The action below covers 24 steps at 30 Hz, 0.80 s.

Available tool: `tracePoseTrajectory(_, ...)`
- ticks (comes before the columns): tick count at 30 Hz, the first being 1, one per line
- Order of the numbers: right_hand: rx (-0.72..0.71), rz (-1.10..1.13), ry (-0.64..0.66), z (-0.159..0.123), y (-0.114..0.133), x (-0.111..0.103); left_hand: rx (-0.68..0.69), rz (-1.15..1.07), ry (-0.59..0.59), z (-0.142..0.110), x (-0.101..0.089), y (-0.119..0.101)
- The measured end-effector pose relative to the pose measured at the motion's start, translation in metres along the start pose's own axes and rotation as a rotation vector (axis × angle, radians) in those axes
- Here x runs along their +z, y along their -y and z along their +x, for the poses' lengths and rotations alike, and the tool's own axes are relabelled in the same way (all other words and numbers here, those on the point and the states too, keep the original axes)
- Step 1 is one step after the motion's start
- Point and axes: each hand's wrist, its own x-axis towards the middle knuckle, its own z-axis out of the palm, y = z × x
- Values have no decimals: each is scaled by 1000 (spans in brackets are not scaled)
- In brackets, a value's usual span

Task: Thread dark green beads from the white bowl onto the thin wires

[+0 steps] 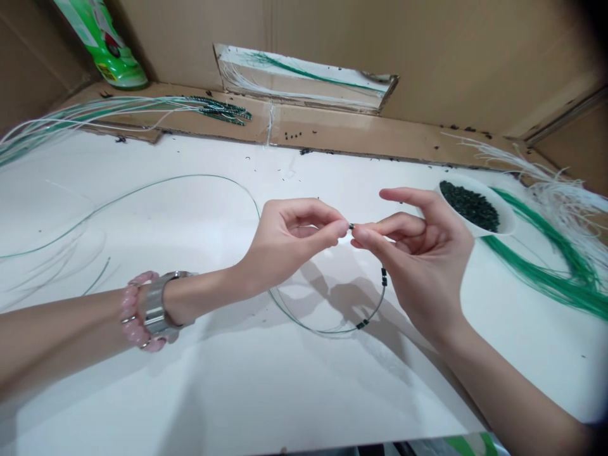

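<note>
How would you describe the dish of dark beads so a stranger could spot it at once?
On the white table, look right, just past the right hand. A small white dish sits beside green strands. It alone is heaped with dark beads.

1. You've got a white tabletop [199,386] right in front of you, with a cardboard ledge [332,142] running along its back edge!
2. There's a thin wire loop [156,190] sweeping across the white surface, a few small dark beads threaded low on it.
3. Over on your right, a white dish of dark beads [475,206] sits on a coil of green strands [555,278], white fibres [560,202] just beyond.
4. Up on the ledge, a bundle of green and white strands [142,111], and loose black beads [292,135] scattered nearby!
</note>
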Motion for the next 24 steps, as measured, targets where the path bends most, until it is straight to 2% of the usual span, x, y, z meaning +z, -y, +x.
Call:
tracePoseTrajectory(6, -15, -59, 108, -1, 0, 0, 42, 34, 53, 1, -2, 4)
tracePoseTrajectory(9, 22, -175, 191, 4, 4, -7, 76, 48, 55, 4, -3, 6)
tracePoseTrajectory(13, 145, -425, 507, 15, 9, -24, 114, 75, 0, 6, -5, 7)
tracePoseTrajectory(14, 169, -446, 554, 18, 10, -27, 113, 84, 9, 6, -5, 7)
tracePoseTrajectory(16, 192, -406, 525, 21, 10, -30, 108, 115, 51, 6, -5, 5)
tracePoseTrajectory(19, 154, -274, 381, 25, 10, -31, 139, 180, 80, 12, -1, 2)
tracePoseTrajectory(24, 83, -190, 256, 33, 15, -38, 267, 177, 67, 41, 18, -6)
